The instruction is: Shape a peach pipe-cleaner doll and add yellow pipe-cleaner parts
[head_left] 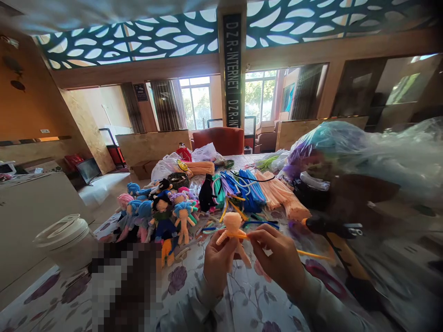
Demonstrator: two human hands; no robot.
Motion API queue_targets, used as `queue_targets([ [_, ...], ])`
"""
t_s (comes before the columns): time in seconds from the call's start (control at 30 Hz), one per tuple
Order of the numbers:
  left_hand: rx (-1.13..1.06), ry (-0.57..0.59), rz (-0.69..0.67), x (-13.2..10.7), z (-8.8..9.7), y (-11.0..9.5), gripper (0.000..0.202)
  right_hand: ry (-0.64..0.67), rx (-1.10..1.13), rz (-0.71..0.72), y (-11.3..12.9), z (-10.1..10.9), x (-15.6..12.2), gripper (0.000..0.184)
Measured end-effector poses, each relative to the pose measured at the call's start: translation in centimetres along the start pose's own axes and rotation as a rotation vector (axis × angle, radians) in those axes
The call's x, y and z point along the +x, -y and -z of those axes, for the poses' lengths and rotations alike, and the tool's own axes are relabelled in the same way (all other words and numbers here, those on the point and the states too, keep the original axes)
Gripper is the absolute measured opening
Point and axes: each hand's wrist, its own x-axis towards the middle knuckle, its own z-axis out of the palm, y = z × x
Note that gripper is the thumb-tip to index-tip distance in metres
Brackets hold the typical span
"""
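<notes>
Gripping a bare peach-coloured doll [232, 221] just below the centre of the frame, a person in pale sleeves works at a table spread with a floral tablecloth [256, 304]. The left hand [218, 265] holds the doll upright from the left, thumb and fingers closed about its body and the round head clear above them. The right hand [282, 260] has its thumb and forefinger pinched together on the end of an orange-yellow strip [238, 236], which lies across the doll's middle; how the other right-hand fingers are set is hard to tell.

Left of centre sits a crowd of dressed dolls [159, 214], several with blue hair, one near the front blue-haired [183, 216] over a peach body. Behind the hands, at mid-frame, lie blue fuzzy stems [252, 191] beside a black bundle [206, 193], with peach bundles [285, 198] to their right. A black tool [332, 228] with an orange tip stands at the right, near a yellow stem [313, 254] on the cloth. A white lidded bucket [65, 242] occupies the lower left; clear plastic bags [408, 152] swell at the right edge. A red chair back [218, 140] rises at the upper centre, below a pillar sign [231, 69] lettered "DZR-INTERNET."
</notes>
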Motion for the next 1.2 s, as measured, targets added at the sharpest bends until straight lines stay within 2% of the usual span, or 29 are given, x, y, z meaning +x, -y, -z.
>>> queue_targets([
  [0.27, 0.045, -0.022, 0.012, 0.05, 0.28, 0.31, 0.032, -0.041, -0.073, 0.034, -0.17, 0.11, 0.22, 0.017],
  [0.43, -0.024, -0.032, 0.039, 0.26, 0.44, 0.56, 0.032, -0.026, -0.091, 0.041, -0.17, 0.11, 0.32, 0.016],
  [0.83, -0.127, 0.039, 0.088, 0.61, 0.66, 0.55, 0.021, 0.015, -0.042, 0.039, -0.62, -0.11, 0.41, 0.016],
  [1.2, -0.115, 0.047, 0.123, 0.61, 0.82, 0.59, 0.027, 0.019, -0.034, 0.01, -0.83, -0.29, 0.42, 0.018],
])
